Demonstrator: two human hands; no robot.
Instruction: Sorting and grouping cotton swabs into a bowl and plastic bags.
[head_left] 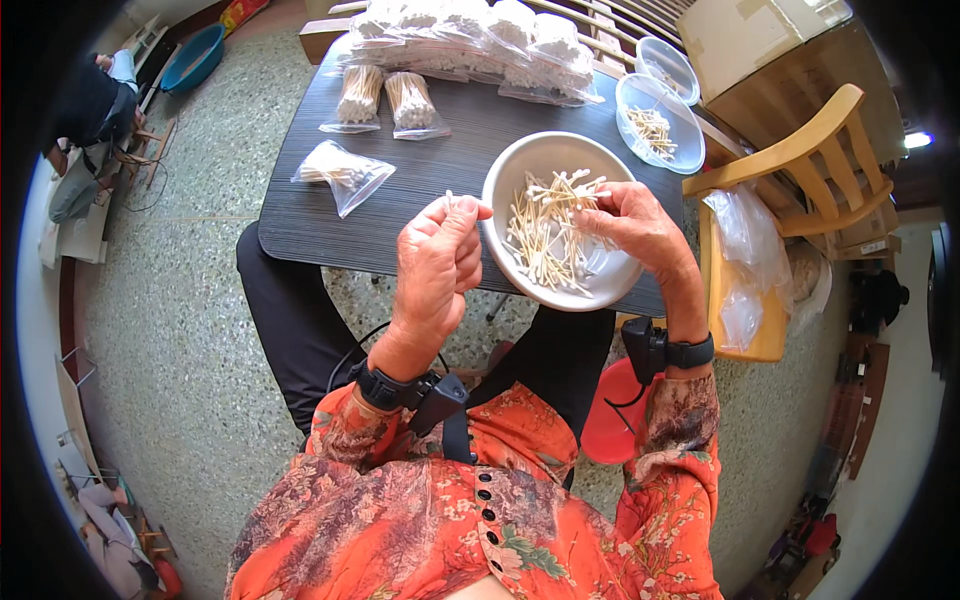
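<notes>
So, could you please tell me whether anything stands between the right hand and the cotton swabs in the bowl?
Nothing visible does: the right hand reaches over the right side of the open bowl, its fingertips right at the cotton swabs.

White-tipped, tan-stemmed cotton swabs (540, 232), off-white bowl (612, 268)
Finely streaked dark grey worktop (450, 160); orange-red floral blouse (400, 520); black trousers (290, 320); speckled grey-green floor (200, 350).

Homelike room with wooden chair (775, 160)
</notes>
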